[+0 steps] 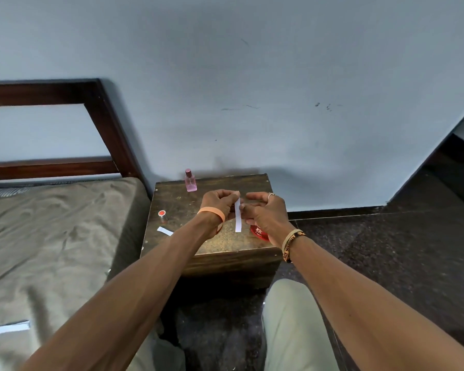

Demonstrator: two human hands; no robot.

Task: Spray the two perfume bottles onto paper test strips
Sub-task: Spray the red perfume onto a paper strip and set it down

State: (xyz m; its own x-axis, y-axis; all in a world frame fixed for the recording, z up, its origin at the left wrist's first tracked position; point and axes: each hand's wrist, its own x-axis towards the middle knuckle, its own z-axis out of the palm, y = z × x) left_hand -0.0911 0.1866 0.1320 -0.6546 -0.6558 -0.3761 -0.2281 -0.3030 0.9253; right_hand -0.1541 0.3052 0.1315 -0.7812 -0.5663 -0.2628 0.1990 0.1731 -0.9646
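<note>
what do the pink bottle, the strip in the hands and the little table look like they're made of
Pink bottle: probably clear glass, as the pink shows through; the cap looks like shiny metal or plastic.
Strip: thin matte white paper, hanging flat.
Table: dark wood or wood-grain board, with a scuffed, speckled, slightly glossy top.

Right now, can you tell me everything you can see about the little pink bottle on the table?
The small pink glass perfume bottle looks see-through, with flat sides and a squarish body. On top sits a darker, shiny pinkish-red cap, still on. It stands upright near the back edge of the dark wooden bedside table, close to the pale blue wall. Nothing touches it but the tabletop; both hands are nearer the person, busy with a white paper strip.
</note>
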